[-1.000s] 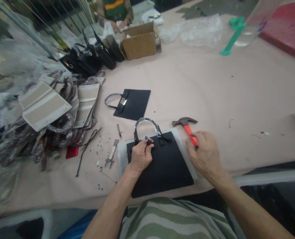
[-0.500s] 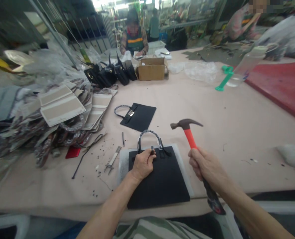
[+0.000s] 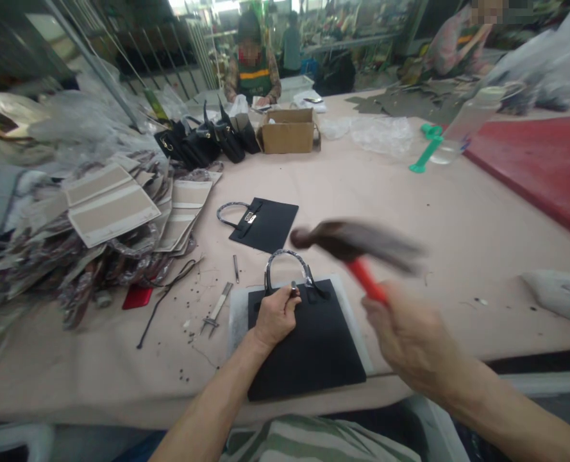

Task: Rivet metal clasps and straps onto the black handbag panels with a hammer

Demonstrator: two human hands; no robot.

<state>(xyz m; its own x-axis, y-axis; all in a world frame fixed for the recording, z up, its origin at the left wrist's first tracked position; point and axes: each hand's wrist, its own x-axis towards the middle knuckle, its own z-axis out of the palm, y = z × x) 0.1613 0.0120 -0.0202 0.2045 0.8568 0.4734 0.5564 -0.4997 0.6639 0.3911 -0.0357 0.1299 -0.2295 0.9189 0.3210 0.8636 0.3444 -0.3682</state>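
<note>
A black bag panel (image 3: 308, 350) with a wrapped handle (image 3: 285, 260) lies on a white pad (image 3: 236, 308) at the table's near edge. My left hand (image 3: 274, 316) rests on the panel's top edge, pinching a small metal punch (image 3: 293, 289) upright. My right hand (image 3: 410, 337) is closed round the orange handle of a hammer (image 3: 356, 247). Its dark head is motion-blurred, hanging above and to the right of the punch.
A second black panel with a clasp (image 3: 264, 222) lies just beyond. Scissors (image 3: 216, 313) and a small tool (image 3: 235, 268) sit to the left, by a heap of beige flaps (image 3: 106, 205). Black bags (image 3: 202, 141), a cardboard box (image 3: 288, 131), a green tool (image 3: 423, 154), a red board (image 3: 539, 160) and another person stand farther back.
My right hand picked the hammer up off the table, raised it, and now swings it leftward toward the punch. My left hand has kept the punch on the panel.
</note>
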